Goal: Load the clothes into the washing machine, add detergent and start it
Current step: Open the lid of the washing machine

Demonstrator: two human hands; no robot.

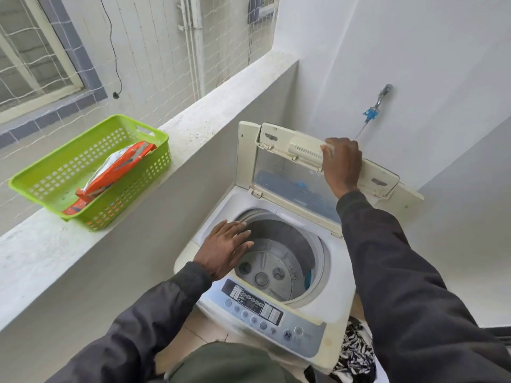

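washing machine (279, 272) lid (293, 172) up, drum looks bare | right hand (341, 164) grips lid's top edge | left hand (224, 250) flat, fingers spread, on drum rim | clothes (356, 352) low beside machine's right front corner, nearer right hand | detergent packet (116, 172) in green basket (41, 186), left of machine, long axis slanting toward it
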